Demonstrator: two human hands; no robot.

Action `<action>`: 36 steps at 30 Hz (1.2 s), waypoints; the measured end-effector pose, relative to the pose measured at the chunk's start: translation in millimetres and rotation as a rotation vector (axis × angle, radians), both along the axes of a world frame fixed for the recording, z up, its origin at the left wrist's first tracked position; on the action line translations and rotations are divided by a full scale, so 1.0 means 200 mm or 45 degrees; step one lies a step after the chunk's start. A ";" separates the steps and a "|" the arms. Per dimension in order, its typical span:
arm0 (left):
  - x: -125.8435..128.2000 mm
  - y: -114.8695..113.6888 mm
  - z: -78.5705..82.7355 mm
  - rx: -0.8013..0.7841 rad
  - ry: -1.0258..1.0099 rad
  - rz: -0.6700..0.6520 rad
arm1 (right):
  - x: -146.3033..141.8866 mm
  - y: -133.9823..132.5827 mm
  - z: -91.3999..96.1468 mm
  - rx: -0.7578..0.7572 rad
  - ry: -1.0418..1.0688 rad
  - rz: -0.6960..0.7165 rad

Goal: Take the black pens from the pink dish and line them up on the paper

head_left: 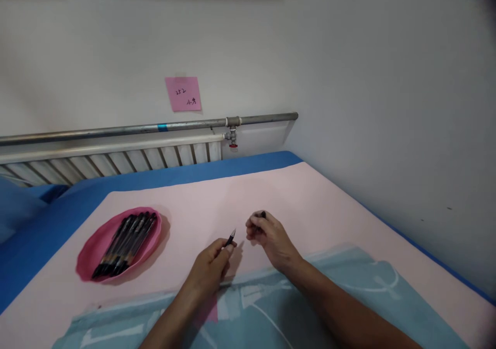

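- At left, a pink oval dish (91, 248) held a row of black-ended pens (126, 241), their long axes slanting away from me and rightward; my left hand was the nearer one.
- At centre, that left hand (214, 260) pinched a single pen (231, 238) between thumb and fingers, its bare tip pointing away and slightly right.
- Just right of that tip, not touching it, my right hand (267, 230) curled closed around a black piece (263, 214), mostly hidden, one end showing above the thumb.
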State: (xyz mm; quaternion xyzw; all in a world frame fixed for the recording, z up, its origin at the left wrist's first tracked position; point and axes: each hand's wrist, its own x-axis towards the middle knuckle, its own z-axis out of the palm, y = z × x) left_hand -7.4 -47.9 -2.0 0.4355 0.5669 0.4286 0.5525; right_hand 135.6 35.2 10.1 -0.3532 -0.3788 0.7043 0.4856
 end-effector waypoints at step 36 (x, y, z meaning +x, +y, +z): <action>0.08 -0.02 0.02 -0.020 -0.139 0.125 | -0.06 -0.12 -0.04 0.025 -0.369 0.314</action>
